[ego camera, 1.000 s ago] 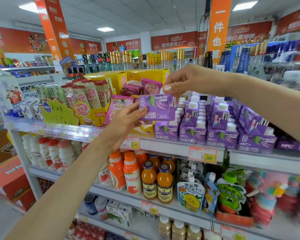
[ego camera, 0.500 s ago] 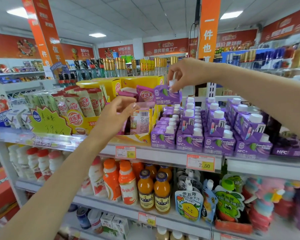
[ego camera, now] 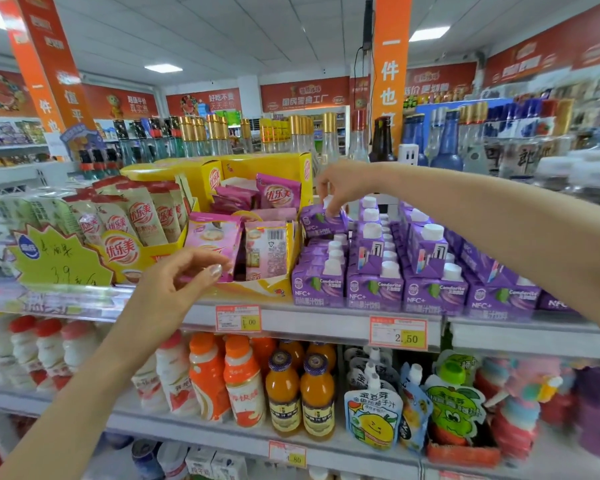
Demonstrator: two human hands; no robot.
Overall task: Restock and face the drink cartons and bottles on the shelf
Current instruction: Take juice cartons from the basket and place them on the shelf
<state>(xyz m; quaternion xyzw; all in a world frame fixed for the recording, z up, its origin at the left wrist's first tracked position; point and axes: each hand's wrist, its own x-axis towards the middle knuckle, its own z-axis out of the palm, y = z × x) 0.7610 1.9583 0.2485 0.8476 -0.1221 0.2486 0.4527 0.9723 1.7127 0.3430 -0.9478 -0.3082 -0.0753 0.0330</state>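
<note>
One purple carton (ego camera: 321, 221) sits just above the centre of the frame, tilted, at the back of the leftmost column of matching cartons (ego camera: 374, 289) on the upper shelf (ego camera: 309, 320). I cannot tell whether its base already rests on the cartons beneath it or hangs just clear of them. The right hand (ego camera: 343, 185) reaches in from the right edge of the frame. Its fingers (ego camera: 332, 208) pinch the carton at its top, around the white cap (ego camera: 326, 201), which they mostly cover.

The left hand (ego camera: 177, 282) is left of centre, in front of the pink sachets (ego camera: 212, 237) in the yellow display box (ego camera: 257, 287). Its fingers are loosely curled and hold nothing I can see. One fingertip is close to a sachet's lower corner, but contact is unclear.

The carton looks like a small paperboard pack. If full it is probably light to moderate in weight, with stiff walls that would dent under a hard squeeze and a smooth printed skin that could slip. The cap gives only a narrow hold, so the body can swing and knock its neighbours, which stand close together. A steadier grip would likely be across the two flat side walls, below the sloped top. That would let the carton go down square with its printed face toward the shelf edge. The step in hand seems to be seating this carton in its column.
</note>
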